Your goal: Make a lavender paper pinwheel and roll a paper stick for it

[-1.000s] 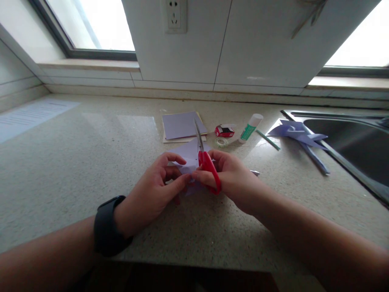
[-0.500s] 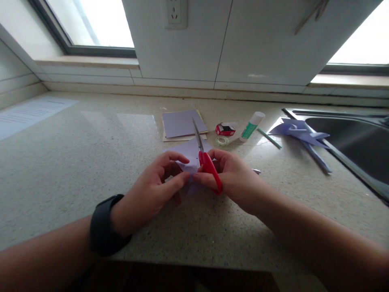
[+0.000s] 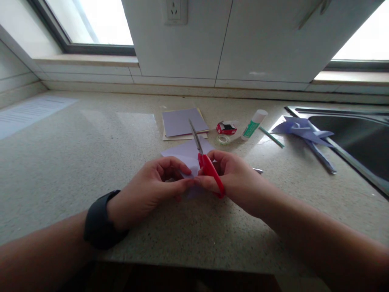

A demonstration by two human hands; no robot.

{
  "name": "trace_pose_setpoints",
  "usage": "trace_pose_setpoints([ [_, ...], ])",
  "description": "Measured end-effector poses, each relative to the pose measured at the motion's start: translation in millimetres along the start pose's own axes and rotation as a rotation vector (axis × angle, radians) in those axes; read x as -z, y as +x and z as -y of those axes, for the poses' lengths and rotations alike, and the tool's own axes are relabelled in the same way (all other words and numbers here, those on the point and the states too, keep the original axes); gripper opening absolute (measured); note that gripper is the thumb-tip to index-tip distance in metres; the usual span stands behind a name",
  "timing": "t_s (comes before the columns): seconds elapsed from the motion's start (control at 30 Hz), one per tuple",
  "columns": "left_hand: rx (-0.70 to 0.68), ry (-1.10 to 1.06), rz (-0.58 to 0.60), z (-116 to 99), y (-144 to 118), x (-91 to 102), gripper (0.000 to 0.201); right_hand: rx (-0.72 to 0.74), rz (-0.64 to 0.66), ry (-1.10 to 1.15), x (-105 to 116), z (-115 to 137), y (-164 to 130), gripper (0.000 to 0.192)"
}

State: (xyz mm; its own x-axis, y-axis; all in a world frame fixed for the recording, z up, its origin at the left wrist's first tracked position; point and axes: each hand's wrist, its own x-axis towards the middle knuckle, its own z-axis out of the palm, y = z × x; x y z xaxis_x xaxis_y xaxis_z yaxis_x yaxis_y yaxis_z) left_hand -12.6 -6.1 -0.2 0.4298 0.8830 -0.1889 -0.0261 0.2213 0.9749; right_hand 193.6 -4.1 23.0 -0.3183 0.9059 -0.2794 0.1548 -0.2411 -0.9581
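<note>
Drawn together, left hand and right hand pinch lilac paper, the latter's scissors angled toward eleven o'clock, presumably freeing its pinch.

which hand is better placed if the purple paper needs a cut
Probably the right hand: it holds the red-handled scissors, blades pointing away from the person, while the left hand pinches the purple paper and could steady it.

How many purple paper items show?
3: a sheet between left hand and right hand, a square atop the stack, a pinwheel by the sink; the stack may hide more.
</note>
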Motion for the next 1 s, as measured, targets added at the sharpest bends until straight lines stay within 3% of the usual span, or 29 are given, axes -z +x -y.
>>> trace_pose_setpoints([
  [0.27,-0.008,-0.032,-0.051,-2.3,-0.7,-3.9,0.022,0.030,0.029,-0.073,5.8,0.8,-5.9,0.031],
  [0.37,-0.015,-0.093,-0.119,-2.2,-1.9,-4.2,0.022,-0.041,0.102,-0.006,15.4,2.5,-16.6,0.028],
  [0.53,-0.045,-0.267,-0.239,-4.2,-2.6,-5.7,0.023,-0.117,0.317,0.017,40.9,1.3,-24.1,0.035],
  [0.7,-0.065,-0.309,-0.267,-4.5,-2.5,-6.4,0.021,-0.177,0.541,-0.077,58.4,-3.8,-16.1,0.041],
  [1.0,-0.039,-0.308,-0.301,-3.6,-2.5,-5.9,0.021,-0.243,0.531,-0.171,51.9,8.8,-17.5,0.054],
])
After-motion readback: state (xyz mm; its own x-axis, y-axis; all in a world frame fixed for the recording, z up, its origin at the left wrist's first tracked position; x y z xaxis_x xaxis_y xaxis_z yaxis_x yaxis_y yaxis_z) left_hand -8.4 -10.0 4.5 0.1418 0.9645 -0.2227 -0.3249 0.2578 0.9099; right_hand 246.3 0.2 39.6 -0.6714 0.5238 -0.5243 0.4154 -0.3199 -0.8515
